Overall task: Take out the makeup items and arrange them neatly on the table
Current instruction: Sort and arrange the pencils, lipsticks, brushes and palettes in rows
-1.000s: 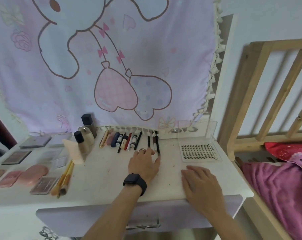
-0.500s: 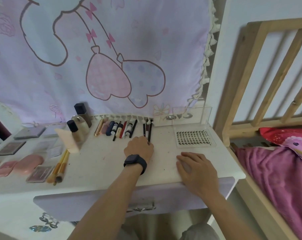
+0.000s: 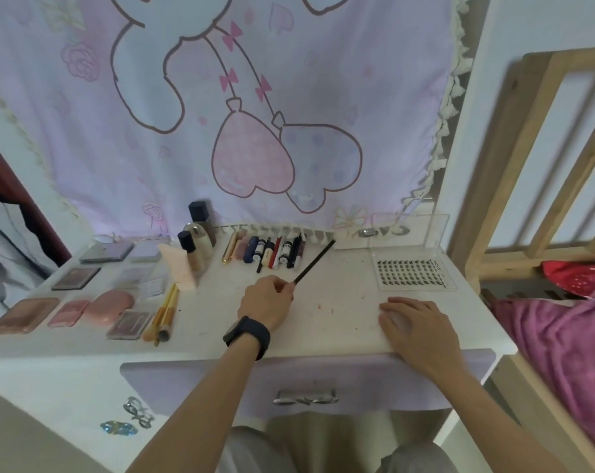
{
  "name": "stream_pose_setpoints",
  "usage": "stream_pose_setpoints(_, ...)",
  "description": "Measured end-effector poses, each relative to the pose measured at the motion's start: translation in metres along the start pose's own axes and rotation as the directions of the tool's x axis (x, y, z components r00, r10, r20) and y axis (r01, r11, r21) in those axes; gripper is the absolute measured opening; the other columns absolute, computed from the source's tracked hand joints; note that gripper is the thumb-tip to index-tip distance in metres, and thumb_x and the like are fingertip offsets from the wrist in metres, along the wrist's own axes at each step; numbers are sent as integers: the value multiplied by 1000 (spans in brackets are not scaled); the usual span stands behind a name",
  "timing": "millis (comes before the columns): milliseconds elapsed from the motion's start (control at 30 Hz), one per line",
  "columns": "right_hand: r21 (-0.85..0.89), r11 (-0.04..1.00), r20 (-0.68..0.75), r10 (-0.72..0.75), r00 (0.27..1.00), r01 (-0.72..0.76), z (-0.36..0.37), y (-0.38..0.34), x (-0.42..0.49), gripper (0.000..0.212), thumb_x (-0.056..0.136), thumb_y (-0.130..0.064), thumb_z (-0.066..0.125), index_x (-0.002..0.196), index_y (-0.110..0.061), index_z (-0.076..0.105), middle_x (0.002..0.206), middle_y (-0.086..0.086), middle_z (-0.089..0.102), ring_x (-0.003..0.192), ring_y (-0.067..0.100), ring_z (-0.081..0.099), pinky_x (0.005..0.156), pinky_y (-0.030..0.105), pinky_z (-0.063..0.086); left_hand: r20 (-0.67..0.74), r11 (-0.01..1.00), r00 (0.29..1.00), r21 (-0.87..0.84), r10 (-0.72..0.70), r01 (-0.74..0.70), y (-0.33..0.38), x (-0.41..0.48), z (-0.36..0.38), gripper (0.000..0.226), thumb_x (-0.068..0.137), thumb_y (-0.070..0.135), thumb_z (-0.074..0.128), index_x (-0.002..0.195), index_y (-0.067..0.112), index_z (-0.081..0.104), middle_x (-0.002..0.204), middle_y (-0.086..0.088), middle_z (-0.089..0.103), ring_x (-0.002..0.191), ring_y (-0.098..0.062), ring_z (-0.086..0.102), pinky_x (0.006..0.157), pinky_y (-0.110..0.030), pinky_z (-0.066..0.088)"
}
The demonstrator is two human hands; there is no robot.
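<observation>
White tabletop: a bare stretch is lying open between the left hand and the right hand and is running on toward the far edge; small specks are dotting it; the near edge is overhanging a lilac drawer.
Right edge: a wooden bed frame is standing just beside it, closing off that side.
Left half: palettes and compacts are lying in rows toward the left edge; two brushes are lying beside them; bottles are standing at the far edge.
Far edge, middle: a row of pens and tubes is lying side by side.
Far right corner: a clear lash tray is lying flat; its lid is standing upright behind it.
Black pencil: thin, straight and black all along; it is slanting from the left hand toward the far right, its far tip ending just right of the row; whether that tip is touching the tabletop cannot be told.
Left hand: it is wearing a dark watch; its fingers are curling in and pinching the pencil's near end.
Right hand: it is lying flat by the near right corner, fingers spread and relaxed, grasping nothing, apart from the lash tray.
Writing: dark print is running along the lash tray's right side and labels are showing on some tubes; all are too blurred to read.
</observation>
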State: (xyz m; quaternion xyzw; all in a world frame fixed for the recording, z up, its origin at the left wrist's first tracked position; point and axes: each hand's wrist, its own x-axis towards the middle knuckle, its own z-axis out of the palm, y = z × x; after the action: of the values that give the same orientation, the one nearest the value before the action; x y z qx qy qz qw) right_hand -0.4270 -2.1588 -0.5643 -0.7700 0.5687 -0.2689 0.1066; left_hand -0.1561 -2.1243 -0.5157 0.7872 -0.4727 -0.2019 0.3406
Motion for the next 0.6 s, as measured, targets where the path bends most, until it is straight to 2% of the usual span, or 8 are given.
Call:
stream_pose_setpoints(67, 140, 984, 92, 100, 991, -112, -8, -9, 4, 37, 94, -55, 59, 124, -36, 68, 121, -19, 65, 119, 15, 55, 101, 34, 42, -8, 983, 997, -166, 75, -75, -5, -14, -4, 9, 99, 34, 58, 95, 30, 65, 84, 14, 70, 84, -8, 66, 66, -17, 46)
stream_pose_setpoints(133, 411, 878, 166, 190, 967, -244, -15, -23, 9, 43, 90, -65, 58, 121, -37, 65, 106, -23, 70, 107, 9, 61, 88, 26, 45, -4, 950, 989, -276, 151, -146, -6, -27, -6, 7, 98, 29, 61, 94, 31, 66, 84, 14, 70, 75, -3, 64, 61, -10, 46)
stream_pose_setpoints(267, 776, 479, 348, 219, 912, -411, -12, -57, 20, 43, 91, -63, 61, 109, -25, 72, 86, -11, 77, 65, 10, 59, 60, 25, 47, 43, 896, 959, -368, 282, -247, -6, -44, -5, 8, 96, 25, 65, 95, 31, 70, 86, 12, 72, 69, -6, 64, 63, -10, 48)
stream_pose_setpoints(333, 864, 271, 375, 214, 902, -424, -4, -71, 22, 37, 94, -52, 64, 97, -17, 77, 69, -5, 68, 50, 12, 46, 45, 25, 38, 38, 888, 935, -328, 354, -323, -4, -49, -3, 8, 96, 26, 64, 96, 31, 70, 88, 11, 71, 71, -6, 62, 64, -12, 47)
stream_pose_setpoints(367, 886, 230, 355, 226, 907, -404, 1, -76, 24, 38, 97, -48, 62, 91, -13, 77, 63, -3, 61, 46, 12, 41, 42, 24, 34, 45, 894, 922, -265, 385, -360, -4, -50, -2, 9, 98, 27, 61, 100, 31, 70, 90, 12, 69, 74, -6, 60, 65, -13, 45)
stream_pose_setpoints(433, 905, 255, 274, 264, 925, -341, 10, -80, 25, 46, 100, -47, 58, 83, -8, 75, 56, -3, 52, 41, 10, 37, 38, 22, 31, 123, 895, 888, -15, 444, -445, -6, -49, 0, 21, 103, 34, 50, 115, 28, 66, 93, 11, 60, 79, -7, 53, 67, -20, 43)
stream_pose_setpoints(500, 892, 353, 178, 304, 936, -284, 17, -80, 25, 51, 101, -49, 54, 77, -8, 72, 51, -4, 51, 40, 10, 41, 39, 22, 35, 211, 815, 857, 270, 469, -513, -10, -48, 2, 34, 106, 40, 36, 124, 25, 61, 93, 11, 52, 83, -11, 48, 67, -28, 43)
stream_pose_setpoints(600, 846, 458, 96, 370, 924, -272, 26, -82, 23, 52, 102, -47, 48, 71, -12, 71, 48, -5, 55, 44, 11, 48, 46, 28, 40, 187, 718, 833, 432, 522, -546, -15, -51, 8, 39, 107, 42, 30, 124, 22, 59, 102, 6, 60, 89, -15, 52, 63, -27, 36)
